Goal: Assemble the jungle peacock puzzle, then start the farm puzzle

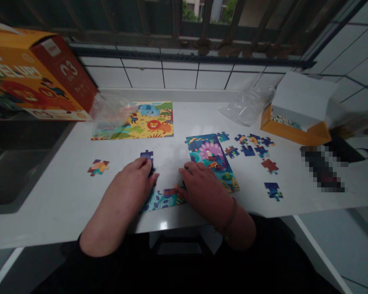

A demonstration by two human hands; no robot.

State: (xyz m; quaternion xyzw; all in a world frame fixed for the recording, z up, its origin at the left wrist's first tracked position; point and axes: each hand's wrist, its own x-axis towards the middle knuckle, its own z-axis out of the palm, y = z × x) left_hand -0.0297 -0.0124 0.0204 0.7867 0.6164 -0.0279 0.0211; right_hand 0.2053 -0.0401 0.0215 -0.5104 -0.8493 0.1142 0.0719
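My left hand (pixel 133 179) bends over the left edge of a partly joined puzzle (pixel 164 199), with its fingers on a dark blue piece (pixel 146 154). At the puzzle's right end, my right hand (pixel 202 188) has its fingers curled and pressed down; what lies under the fingertips is mostly hidden. Beside and partly under the right hand lies a peacock picture sheet (pixel 210 149). Several loose pieces (pixel 247 150) are scattered to its right. One orange and yellow piece (pixel 98 167) rests left of my left hand.
A yellow animal picture (pixel 158 122) lies at the back, partly under clear plastic. An orange puzzle box (pixel 61 77) stands back left beside a dark sink (pixel 15 163). At back right are a plastic bag (pixel 248 104) and an open box (pixel 294 131).
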